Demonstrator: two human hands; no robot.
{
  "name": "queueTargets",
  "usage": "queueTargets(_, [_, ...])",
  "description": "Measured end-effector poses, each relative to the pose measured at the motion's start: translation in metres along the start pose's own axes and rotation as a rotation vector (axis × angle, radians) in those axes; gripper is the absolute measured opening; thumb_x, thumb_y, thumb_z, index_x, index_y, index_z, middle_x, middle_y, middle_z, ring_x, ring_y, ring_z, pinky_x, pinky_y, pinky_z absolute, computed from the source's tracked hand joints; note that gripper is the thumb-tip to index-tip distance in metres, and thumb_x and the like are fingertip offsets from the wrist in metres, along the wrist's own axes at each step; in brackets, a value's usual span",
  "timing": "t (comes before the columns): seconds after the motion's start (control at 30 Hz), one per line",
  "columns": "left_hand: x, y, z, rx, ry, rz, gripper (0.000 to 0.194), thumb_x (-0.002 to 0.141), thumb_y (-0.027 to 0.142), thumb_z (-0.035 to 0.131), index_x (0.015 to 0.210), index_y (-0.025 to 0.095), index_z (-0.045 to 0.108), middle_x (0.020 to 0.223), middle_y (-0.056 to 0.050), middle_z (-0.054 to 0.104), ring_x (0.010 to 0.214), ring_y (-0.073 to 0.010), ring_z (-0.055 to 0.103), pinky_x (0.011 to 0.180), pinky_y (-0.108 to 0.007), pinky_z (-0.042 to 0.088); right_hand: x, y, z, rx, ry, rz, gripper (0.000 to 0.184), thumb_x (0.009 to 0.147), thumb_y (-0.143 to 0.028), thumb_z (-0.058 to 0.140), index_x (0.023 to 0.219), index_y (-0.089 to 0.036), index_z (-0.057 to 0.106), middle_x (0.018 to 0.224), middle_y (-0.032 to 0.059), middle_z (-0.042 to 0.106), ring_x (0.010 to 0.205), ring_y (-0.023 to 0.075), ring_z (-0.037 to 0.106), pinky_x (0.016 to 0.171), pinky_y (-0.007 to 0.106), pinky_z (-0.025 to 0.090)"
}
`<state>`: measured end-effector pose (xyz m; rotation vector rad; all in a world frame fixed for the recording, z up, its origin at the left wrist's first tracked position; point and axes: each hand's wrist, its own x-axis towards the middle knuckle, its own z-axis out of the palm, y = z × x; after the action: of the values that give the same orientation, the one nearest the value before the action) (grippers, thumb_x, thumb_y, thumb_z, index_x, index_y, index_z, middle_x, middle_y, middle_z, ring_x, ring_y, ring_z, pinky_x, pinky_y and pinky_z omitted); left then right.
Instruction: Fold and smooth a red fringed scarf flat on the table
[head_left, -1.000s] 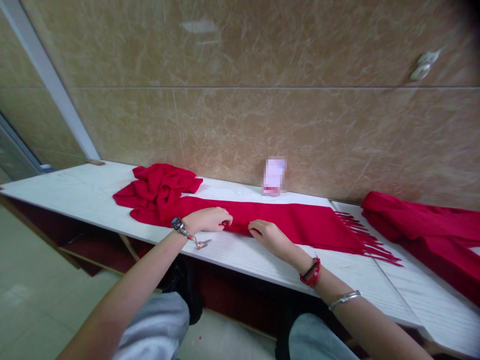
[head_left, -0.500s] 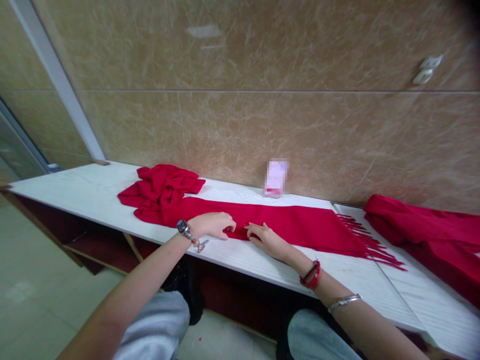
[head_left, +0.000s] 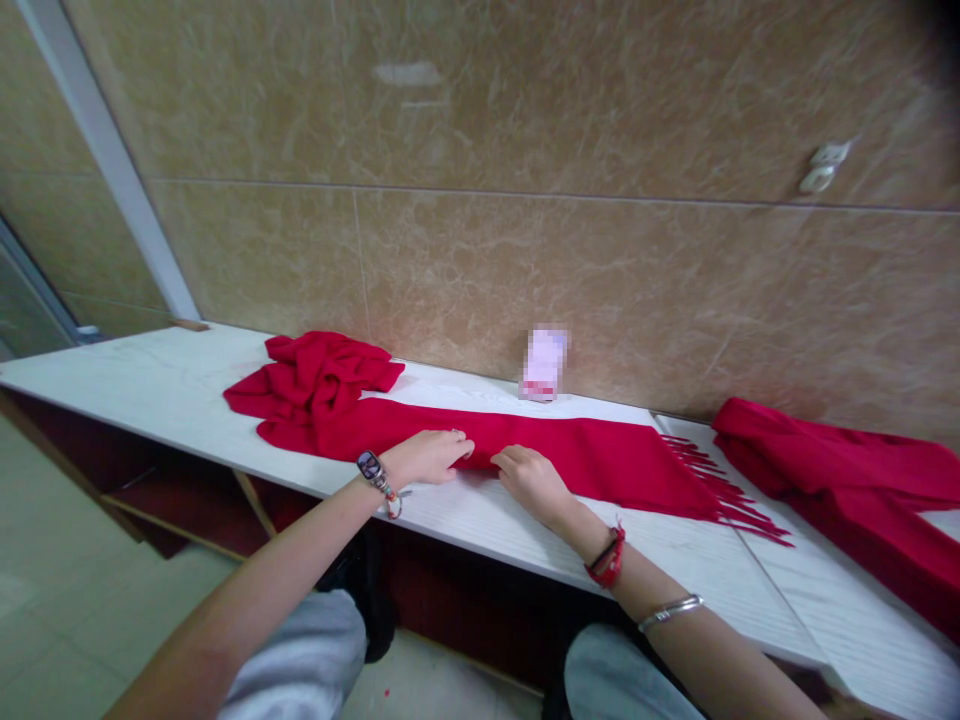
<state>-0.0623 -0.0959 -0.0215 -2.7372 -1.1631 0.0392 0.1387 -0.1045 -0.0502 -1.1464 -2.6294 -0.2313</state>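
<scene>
A red scarf (head_left: pixel 600 455) lies lengthwise on the white tabletop, its fringed end to the right and its left end running into a crumpled heap of red cloth (head_left: pixel 315 375). At the scarf's near edge, my left hand (head_left: pixel 429 457) has its fingers closed on the fabric. A short gap away, my right hand (head_left: pixel 534 485) grips the same edge with bent fingers. The cloth between the hands is slightly raised. Some fingertips are hidden in the fabric. A watch and a charm bracelet circle my left wrist; a red band and a silver bangle are on my right arm.
Another red cloth (head_left: pixel 832 470) lies folded at the right. A blurred pinkish, phone-like object (head_left: pixel 545 362) leans against the tiled wall (head_left: pixel 465 270) behind the scarf. Beneath the white tabletop (head_left: pixel 150 375) are open shelves (head_left: pixel 180 500). My knees are close to the front edge.
My fingers have closed on the scarf's near edge, and the cloth between them has lifted a little. The whole view has shifted slightly.
</scene>
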Motion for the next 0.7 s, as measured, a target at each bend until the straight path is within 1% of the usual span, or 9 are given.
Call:
queueTargets(0.03, [0.001,0.001,-0.001,0.006,0.01,-0.004,0.017,0.078,0.013,0.05,0.095,0.017,0.051,0.098,-0.007,0.056,0.091,-0.0209,0.054,0.073,-0.027,0.042,0.0,0.001,0.0,-0.01,0.0,0.016,0.021,0.084,-0.011,0.042,0.092,-0.016,0.061,0.087,0.0085,0.062,0.085,0.0199,0.056,0.076,0.029,0.041])
queueTargets(0.1, [0.002,0.003,-0.002,0.009,0.046,-0.019,0.014,0.08,0.011,0.047,0.092,0.017,0.051,0.094,-0.006,0.057,0.088,-0.02,0.054,0.071,-0.027,0.042,0.001,0.002,0.001,-0.016,-0.001,0.042,0.019,0.084,-0.013,0.043,0.089,-0.016,0.061,0.085,0.0074,0.062,0.083,0.0191,0.056,0.074,0.028,0.041])
queueTargets(0.17, [0.004,0.003,-0.003,-0.008,0.084,-0.021,0.015,0.08,0.006,0.044,0.087,0.017,0.052,0.091,-0.005,0.057,0.085,-0.0186,0.054,0.07,-0.026,0.041,0.001,0.002,-0.001,-0.012,-0.006,0.064,0.018,0.085,-0.014,0.043,0.088,-0.017,0.061,0.085,0.0066,0.062,0.082,0.0182,0.056,0.073,0.026,0.04])
queueTargets(0.27, [0.007,0.001,-0.002,-0.067,0.11,0.024,0.021,0.077,-0.001,0.04,0.08,0.016,0.052,0.084,-0.004,0.056,0.081,-0.0164,0.052,0.07,-0.024,0.039,0.001,0.0,-0.004,-0.011,-0.012,0.085,0.017,0.084,-0.013,0.045,0.087,-0.016,0.061,0.086,0.006,0.062,0.083,0.017,0.056,0.073,0.025,0.039])
queueTargets(0.33, [0.008,-0.001,-0.001,-0.12,0.113,0.055,0.026,0.074,-0.005,0.039,0.077,0.017,0.052,0.08,-0.002,0.056,0.078,-0.0147,0.051,0.069,-0.023,0.038,0.0,0.0,-0.004,-0.024,-0.012,0.076,0.015,0.084,-0.014,0.046,0.087,-0.016,0.06,0.086,0.0059,0.062,0.083,0.0168,0.055,0.073,0.025,0.039])
queueTargets(0.43, [0.007,-0.003,0.0,-0.18,0.107,0.079,0.028,0.071,-0.008,0.039,0.075,0.016,0.052,0.076,-0.001,0.055,0.074,-0.013,0.049,0.067,-0.021,0.036,-0.004,0.002,-0.003,-0.061,-0.007,0.022,0.013,0.085,-0.016,0.047,0.087,-0.016,0.06,0.084,0.0055,0.061,0.081,0.017,0.055,0.071,0.025,0.039])
queueTargets(0.57, [0.002,-0.002,0.002,-0.158,0.065,0.067,0.026,0.071,-0.005,0.043,0.079,0.018,0.054,0.08,0.0,0.056,0.077,-0.0132,0.051,0.067,-0.022,0.036,-0.014,0.011,-0.002,-0.115,-0.008,-0.07,0.017,0.087,-0.016,0.044,0.09,-0.017,0.06,0.085,0.005,0.061,0.08,0.0167,0.055,0.07,0.025,0.039])
queueTargets(0.7, [-0.002,-0.002,0.004,-0.059,0.067,0.028,0.017,0.076,0.008,0.051,0.087,0.02,0.055,0.09,-0.001,0.057,0.087,-0.0171,0.053,0.073,-0.026,0.038,-0.019,0.016,-0.003,-0.184,-0.021,-0.102,0.018,0.087,-0.014,0.043,0.083,-0.016,0.06,0.079,0.0048,0.061,0.075,0.0167,0.055,0.066,0.026,0.038])
